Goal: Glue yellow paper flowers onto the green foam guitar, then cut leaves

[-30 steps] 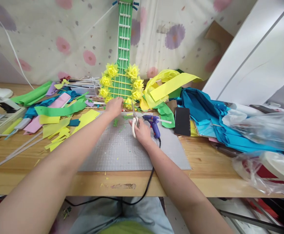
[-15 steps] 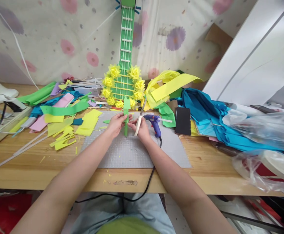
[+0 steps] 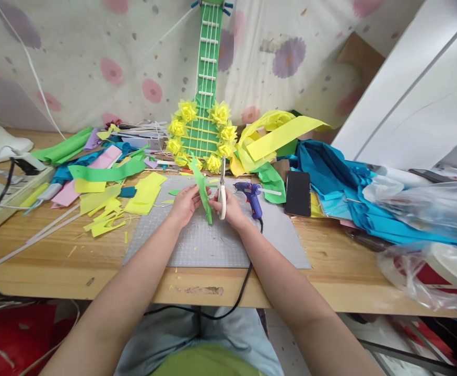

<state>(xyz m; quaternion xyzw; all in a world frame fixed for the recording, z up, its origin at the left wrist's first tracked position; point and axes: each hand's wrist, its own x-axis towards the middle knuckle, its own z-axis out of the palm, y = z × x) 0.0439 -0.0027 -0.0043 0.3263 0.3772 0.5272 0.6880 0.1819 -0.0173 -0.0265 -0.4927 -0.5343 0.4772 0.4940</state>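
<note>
My left hand (image 3: 186, 207) is closed, its fingertips at the edge of a narrow strip of green crepe paper (image 3: 202, 187), which tilts with its top to the left. Scissors with white handles (image 3: 222, 200) are gripped in my right hand (image 3: 234, 210), blades pointing up and away from me. My right fingertips also touch the strip's lower part. Both hands are above a grey cutting mat (image 3: 204, 253). Behind them a green paper-covered guitar model (image 3: 208, 60) leans against the patterned cloth, with yellow paper flowers (image 3: 221, 113) around its body.
A purple glue gun (image 3: 253, 198) lies right of my hands, its black cord crossing the mat and the table edge. Beside it is a black phone (image 3: 297, 193). Yellow paper scraps (image 3: 147, 193) lie left, blue crepe paper (image 3: 326, 172) right, and a plastic-wrapped tub (image 3: 435, 269) farther right.
The green strip has gone from upright to tilted, its top to the left. The scissors have turned more upright in my right hand. The camera view has shifted slightly.
</note>
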